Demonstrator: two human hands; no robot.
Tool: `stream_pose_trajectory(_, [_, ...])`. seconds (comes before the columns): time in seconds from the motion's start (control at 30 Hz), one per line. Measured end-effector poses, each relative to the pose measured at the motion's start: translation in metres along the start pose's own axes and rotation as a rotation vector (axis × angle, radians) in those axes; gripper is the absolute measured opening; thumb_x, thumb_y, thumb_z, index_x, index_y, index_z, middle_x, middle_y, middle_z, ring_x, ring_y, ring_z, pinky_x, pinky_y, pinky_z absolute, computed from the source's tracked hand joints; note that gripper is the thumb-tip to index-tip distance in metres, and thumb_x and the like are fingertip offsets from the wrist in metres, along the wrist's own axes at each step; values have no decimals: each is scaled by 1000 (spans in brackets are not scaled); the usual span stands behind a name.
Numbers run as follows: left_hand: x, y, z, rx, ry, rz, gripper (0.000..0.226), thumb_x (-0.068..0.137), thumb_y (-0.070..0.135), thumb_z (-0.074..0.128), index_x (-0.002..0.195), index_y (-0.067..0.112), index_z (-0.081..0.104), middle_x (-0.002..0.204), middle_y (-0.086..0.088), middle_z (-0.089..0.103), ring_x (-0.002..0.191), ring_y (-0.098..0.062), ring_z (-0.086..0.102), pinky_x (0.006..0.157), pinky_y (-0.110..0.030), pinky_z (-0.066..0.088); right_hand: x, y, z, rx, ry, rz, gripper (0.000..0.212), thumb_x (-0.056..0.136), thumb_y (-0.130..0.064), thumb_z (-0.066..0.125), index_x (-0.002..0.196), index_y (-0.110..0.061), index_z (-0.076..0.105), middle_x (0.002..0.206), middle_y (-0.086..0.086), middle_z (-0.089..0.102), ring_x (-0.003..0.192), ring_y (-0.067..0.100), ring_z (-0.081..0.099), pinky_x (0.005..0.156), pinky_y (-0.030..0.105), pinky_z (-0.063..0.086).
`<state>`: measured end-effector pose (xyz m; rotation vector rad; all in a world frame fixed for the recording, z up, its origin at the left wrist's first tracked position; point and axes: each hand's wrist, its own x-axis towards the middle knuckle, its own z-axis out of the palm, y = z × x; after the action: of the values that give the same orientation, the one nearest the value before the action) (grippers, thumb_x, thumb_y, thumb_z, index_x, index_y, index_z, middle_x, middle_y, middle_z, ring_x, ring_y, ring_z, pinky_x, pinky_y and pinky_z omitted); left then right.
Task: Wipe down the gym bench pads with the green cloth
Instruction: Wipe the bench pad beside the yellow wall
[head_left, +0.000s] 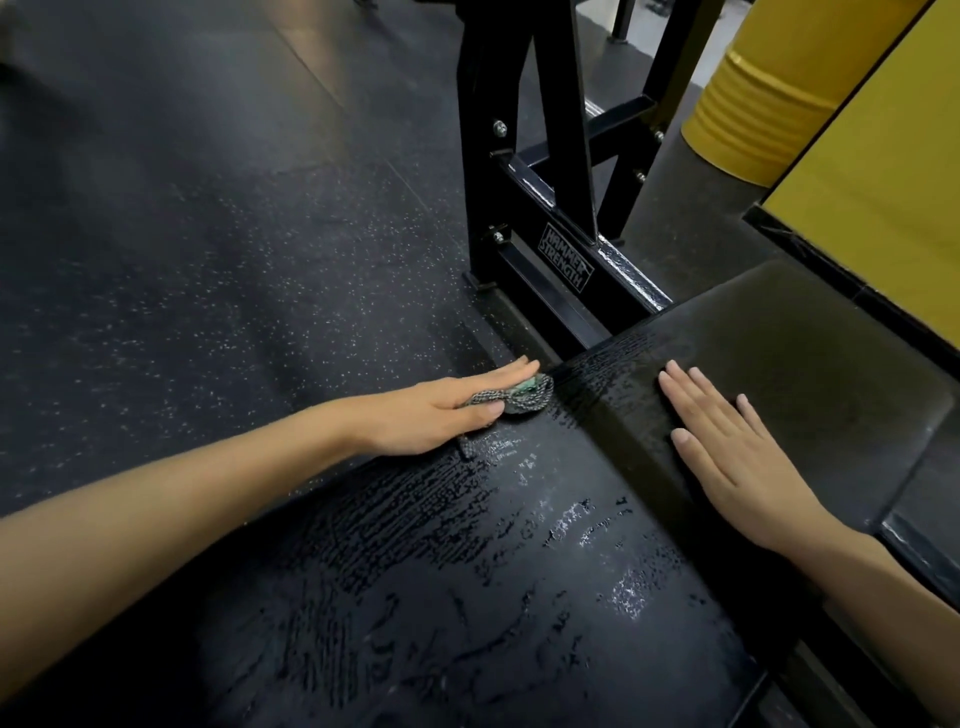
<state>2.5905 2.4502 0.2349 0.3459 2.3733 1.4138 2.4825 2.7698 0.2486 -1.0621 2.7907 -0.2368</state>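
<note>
Green cloth (519, 399) is bunched up small at the left edge of the near pad (467, 597), just left of centre frame, right by the seam where the far pad (810, 353) starts. The left hand (436, 415) has it pinched. The fingers (501, 375) run fairly straight along the top of the wad and the thumb (485, 410) is tucked over the lower side. So most of the cloth sits between thumb and fingers, with a bit poking out past the fingertips toward the seam and a tail sticking out under the palm. My guess is it's held that tight so it can run along the pad's edge without unfolding.

Right hand (727, 447) lies flat and relaxed on the far pad, right of centre, fingers spread and holding nothing. Looks like bracing while leaning across.

Near pad is covered in wet streaks. The far pad is only streaky near the seam and looks matte toward the upper right, so I'd say that part is what's left. Black steel frame (566, 270) and speckled rubber floor (208, 234) fill the upper half.
</note>
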Motion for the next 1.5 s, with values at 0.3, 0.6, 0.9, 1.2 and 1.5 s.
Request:
stream_pose_trajectory(0.3, [-45, -6, 4, -47, 23, -42, 51, 103, 35, 34, 149, 46, 16, 157, 34, 11, 143, 18, 9, 116, -7, 8, -29, -73, 8, 24, -57, -146, 62, 98, -54, 10, 156, -32, 6, 161, -24, -6, 147, -1, -11, 119, 27, -11])
stream_pose_trajectory(0.6, [-45, -8, 2, -46, 23, -93, 51, 106, 27, 34, 153, 39, 17, 156, 34, 15, 140, 20, 13, 113, -3, 10, -29, -99, 19, -43, -62, -159, 59, 101, -49, 5, 156, -31, -1, 161, -22, -12, 147, 1, -16, 118, 36, -11])
stream_pose_trajectory(0.9, [2, -4, 7, 8, 29, 22, 53, 108, 26, 33, 158, 29, 14, 162, 19, 12, 144, 10, 12, 108, 3, 9, -28, -103, 16, -40, -86, -136, 60, 98, -51, 1, 155, -33, -4, 160, -23, -13, 145, -3, -21, 118, 35, -13])
stream_pose_trajectory(1.2, [-17, -2, 1, -75, 26, -53, 53, 105, 36, 37, 154, 43, 20, 158, 29, 21, 143, 13, 19, 122, -20, 14, -28, -103, 16, -58, -100, -129, 62, 94, -54, -6, 154, -35, -10, 158, -25, -19, 142, -4, -26, 118, 36, -14])
stream_pose_trajectory(1.5, [-83, -17, -1, -131, 25, -115, 53, 99, 40, 39, 150, 45, 24, 154, 37, 24, 143, 14, 19, 122, -21, 13, -28, -103, 17, -57, -89, -129, 63, 95, -53, -4, 155, -33, -6, 159, -24, -16, 143, -4, -23, 119, 36, -11])
